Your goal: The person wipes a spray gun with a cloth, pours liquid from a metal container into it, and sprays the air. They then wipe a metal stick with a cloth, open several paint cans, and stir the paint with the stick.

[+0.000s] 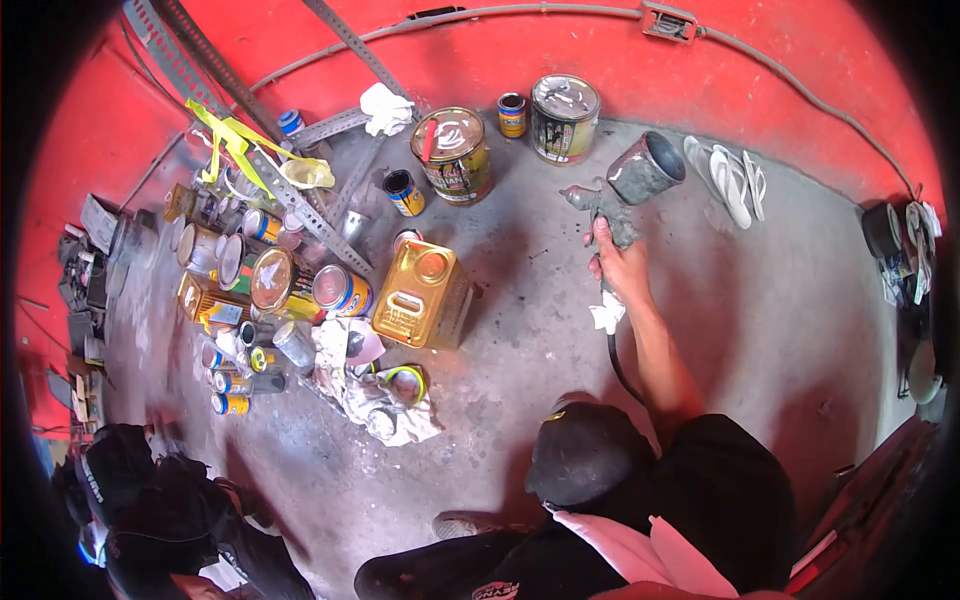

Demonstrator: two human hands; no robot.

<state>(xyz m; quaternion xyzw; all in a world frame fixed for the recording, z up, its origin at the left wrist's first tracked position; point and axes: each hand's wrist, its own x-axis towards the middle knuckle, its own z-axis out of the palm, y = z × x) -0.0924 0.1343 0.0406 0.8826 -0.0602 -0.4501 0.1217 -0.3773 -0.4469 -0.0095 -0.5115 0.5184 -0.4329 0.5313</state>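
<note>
Neither of my own hands shows in this view. A crouching person in a dark cap [590,455], seen from above and behind, reaches forward over the floor with one bare arm. That person's hand [622,265] is closed round a grey-coated spray gun [615,222] with a dark hose running back beneath the arm. White tissue [607,314] hangs just below the grip. A dark, stained bucket [648,168] tilts close to the gun. A gold rectangular tin [422,295] stands left of the hand. Pink cloth [640,555] drapes behind the person's neck.
Several paint cans [272,280] crowd the left floor around a slotted metal frame [310,215]. Larger cans [452,155] line the red wall [560,40]. Stained cloth [385,420] lies in front. White flip-flops [730,188] rest at right. Another person in black [170,520] is at lower left.
</note>
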